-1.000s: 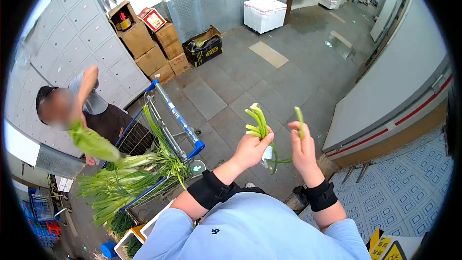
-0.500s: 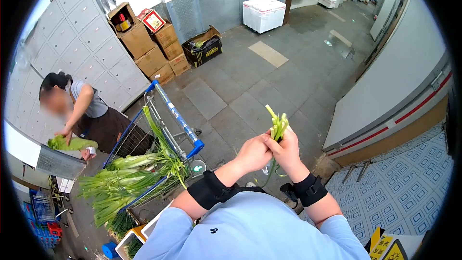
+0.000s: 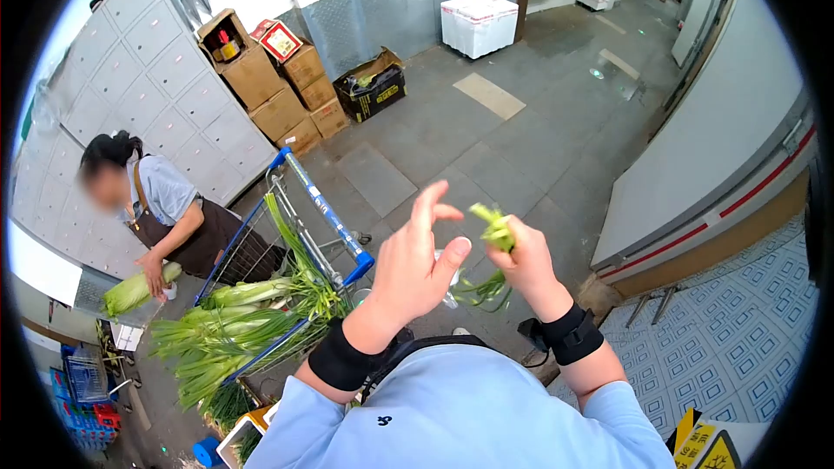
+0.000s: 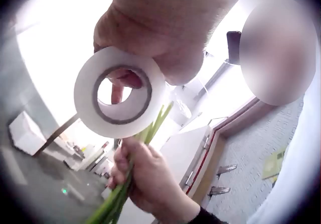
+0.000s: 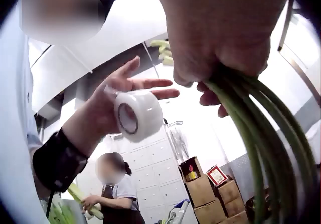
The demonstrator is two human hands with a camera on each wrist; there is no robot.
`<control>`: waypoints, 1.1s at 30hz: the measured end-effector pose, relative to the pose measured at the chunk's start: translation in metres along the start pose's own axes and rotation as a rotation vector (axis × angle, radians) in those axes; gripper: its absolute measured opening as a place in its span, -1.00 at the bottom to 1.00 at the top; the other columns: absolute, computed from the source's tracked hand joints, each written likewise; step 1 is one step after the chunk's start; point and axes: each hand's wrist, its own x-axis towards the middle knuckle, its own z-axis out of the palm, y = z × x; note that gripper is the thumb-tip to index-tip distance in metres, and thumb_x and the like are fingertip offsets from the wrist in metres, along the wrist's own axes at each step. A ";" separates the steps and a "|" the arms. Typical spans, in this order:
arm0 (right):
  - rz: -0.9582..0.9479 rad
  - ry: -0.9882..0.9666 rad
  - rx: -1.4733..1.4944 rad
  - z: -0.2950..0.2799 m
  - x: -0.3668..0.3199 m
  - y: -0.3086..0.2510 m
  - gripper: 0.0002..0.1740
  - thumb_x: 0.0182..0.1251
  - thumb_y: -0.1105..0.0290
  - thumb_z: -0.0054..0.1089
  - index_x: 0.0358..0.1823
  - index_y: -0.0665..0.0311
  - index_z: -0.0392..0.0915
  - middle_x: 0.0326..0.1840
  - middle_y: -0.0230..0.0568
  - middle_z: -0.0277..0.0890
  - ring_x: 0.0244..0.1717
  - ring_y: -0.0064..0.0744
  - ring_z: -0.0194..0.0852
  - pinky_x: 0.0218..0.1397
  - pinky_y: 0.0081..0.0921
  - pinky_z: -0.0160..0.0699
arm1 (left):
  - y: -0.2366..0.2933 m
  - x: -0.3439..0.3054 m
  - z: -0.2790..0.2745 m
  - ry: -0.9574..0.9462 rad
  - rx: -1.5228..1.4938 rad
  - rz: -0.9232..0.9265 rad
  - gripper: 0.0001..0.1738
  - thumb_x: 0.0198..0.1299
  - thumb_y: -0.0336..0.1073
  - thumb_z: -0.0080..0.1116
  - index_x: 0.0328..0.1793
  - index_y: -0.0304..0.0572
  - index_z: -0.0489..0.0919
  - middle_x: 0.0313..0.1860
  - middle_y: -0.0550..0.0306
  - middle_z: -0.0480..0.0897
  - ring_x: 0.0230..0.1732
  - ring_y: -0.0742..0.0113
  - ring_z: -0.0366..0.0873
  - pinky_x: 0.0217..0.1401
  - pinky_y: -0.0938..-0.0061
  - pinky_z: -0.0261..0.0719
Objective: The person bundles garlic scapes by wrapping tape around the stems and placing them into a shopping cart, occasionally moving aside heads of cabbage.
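My right hand (image 3: pixel 527 260) grips a bunch of green stalks (image 3: pixel 493 227), their pale cut ends above the fist. Below it, the long dark green stems (image 5: pixel 261 146) hang and bend in the right wrist view. To the left, my left hand (image 3: pixel 408 274) is apart from the bunch, thumb and two fingers extended. A roll of clear tape (image 5: pixel 148 116) hangs at that hand; the left wrist view shows fingers through the hole of the roll, and the remaining fingers are mostly hidden behind it.
A shopping cart (image 3: pixel 317 200) loaded with long leafy greens (image 3: pixel 213 352) stands at my left. Beyond it a person in an apron (image 3: pixel 169 217) holds a pale green leafy vegetable (image 3: pixel 139 289). Cardboard boxes (image 3: pixel 252 74), lockers and a white foam box (image 3: pixel 478 26) stand along the walls.
The hands came together at the bunch, then my left hand drew away leftward while the right kept its grip. The person at the left lowered the leafy vegetable.
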 end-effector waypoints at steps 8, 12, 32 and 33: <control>-0.088 -0.166 -0.116 0.013 -0.003 -0.034 -0.62 0.03 0.32 0.45 -0.25 0.19 0.39 -0.43 -0.15 0.56 -0.36 0.00 0.62 -0.36 -0.15 0.56 | -0.003 0.001 -0.016 -0.239 0.103 -0.149 -0.47 0.57 -0.02 -0.30 0.34 -0.18 0.52 -0.24 -0.02 0.68 -0.15 0.00 0.66 -0.02 0.27 0.56; -0.091 -0.205 -0.172 0.017 0.000 -0.034 -0.63 0.05 0.30 0.43 -0.25 0.20 0.38 -0.45 -0.12 0.56 -0.38 0.02 0.63 -0.37 -0.12 0.56 | -0.016 -0.004 -0.024 -0.188 -0.145 -0.125 -0.51 0.53 -0.05 -0.22 0.36 -0.16 0.50 -0.27 -0.08 0.66 -0.16 -0.05 0.65 -0.06 0.26 0.56; 0.024 -0.343 0.024 0.042 -0.020 -0.025 -0.63 0.11 0.29 0.40 -0.16 0.19 0.39 -0.48 -0.03 0.58 -0.36 0.14 0.63 -0.33 -0.03 0.57 | -0.033 -0.024 -0.012 -0.266 0.225 -0.164 -0.60 0.51 -0.09 -0.14 0.29 -0.15 0.45 -0.23 -0.16 0.68 -0.13 -0.19 0.66 -0.11 0.09 0.57; 0.041 -0.337 0.039 0.040 -0.021 -0.023 -0.62 0.11 0.29 0.40 -0.14 0.19 0.39 -0.48 -0.03 0.59 -0.36 0.13 0.63 -0.33 -0.03 0.57 | -0.034 -0.019 -0.021 -0.250 0.255 -0.157 -0.58 0.52 -0.06 -0.15 0.28 -0.18 0.43 -0.22 -0.16 0.69 -0.14 -0.18 0.67 -0.14 0.07 0.60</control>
